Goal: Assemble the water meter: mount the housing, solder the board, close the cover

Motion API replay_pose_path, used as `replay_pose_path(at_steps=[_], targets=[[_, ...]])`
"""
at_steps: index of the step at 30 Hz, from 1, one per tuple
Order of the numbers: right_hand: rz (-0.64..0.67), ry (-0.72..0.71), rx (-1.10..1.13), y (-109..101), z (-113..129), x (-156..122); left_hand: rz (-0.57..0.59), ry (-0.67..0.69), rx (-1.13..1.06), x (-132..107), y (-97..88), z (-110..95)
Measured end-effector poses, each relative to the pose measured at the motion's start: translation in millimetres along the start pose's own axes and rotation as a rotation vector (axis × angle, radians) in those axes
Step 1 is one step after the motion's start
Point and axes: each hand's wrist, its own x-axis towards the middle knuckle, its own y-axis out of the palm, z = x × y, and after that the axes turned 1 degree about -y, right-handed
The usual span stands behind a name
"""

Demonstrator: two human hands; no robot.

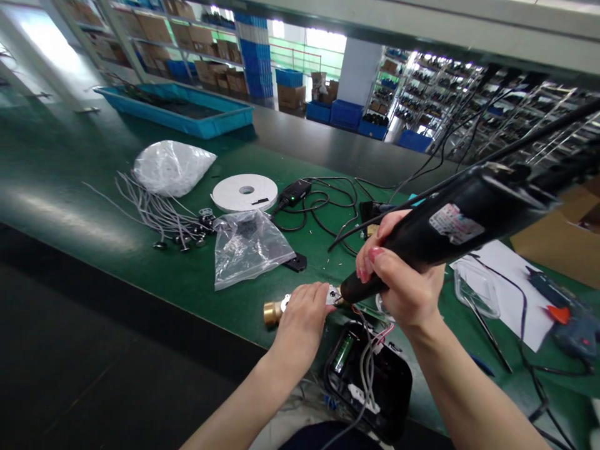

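Right hand (405,284) is closed fully around the black electric screwdriver (450,231), its tip down on a small metal fitting (272,311) with a brass end. Left hand (302,319) lies flat over this fitting, pressing it to the green bench (70,181). Open black housing (398,381) at the bench edge holds a green cell (344,353) and loose wires (368,369). Clear plastic bag (248,247) appears to hold dark parts.
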Motion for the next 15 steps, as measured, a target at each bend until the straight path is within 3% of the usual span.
replay_pose_path(at_steps=[7,15], targets=[[0.074,0.042,-0.075,8.8,-2.1,2.9,0.011,-0.009,-0.015,2.1,3.2,3.3],[0.097,0.065,-0.036,4.3,-0.8,6.5,0.021,-0.004,0.002,1.1,0.2,0.4]])
